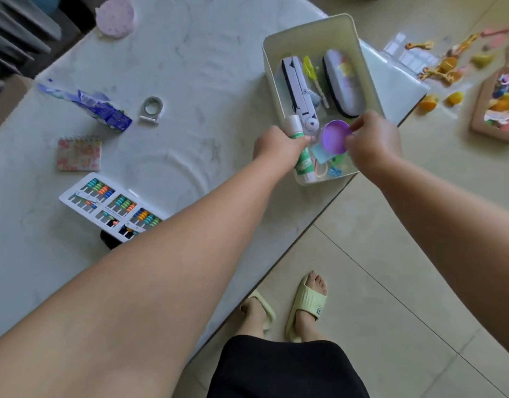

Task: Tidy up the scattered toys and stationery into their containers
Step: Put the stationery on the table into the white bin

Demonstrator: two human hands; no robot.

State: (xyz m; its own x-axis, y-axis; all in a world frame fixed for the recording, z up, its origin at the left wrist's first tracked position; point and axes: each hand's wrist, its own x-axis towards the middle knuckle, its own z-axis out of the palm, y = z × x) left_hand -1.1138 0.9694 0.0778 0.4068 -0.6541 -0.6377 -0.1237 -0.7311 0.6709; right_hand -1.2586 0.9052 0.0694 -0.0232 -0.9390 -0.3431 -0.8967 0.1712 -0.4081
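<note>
Head view. Landmark: white bin, set at table edge, presumably for easy reach.

Left hand: curled round green-and-white glue stick, held upright at bin's near-left corner, apparently for lowering inside.

Right hand: pinching purple round piece just above bin's near end, likely being placed among contents.

Left of bin, not yet collected: grey ring clip, notepad, abacus card.

Right of bin, on floor: scattered orange toys.
</note>
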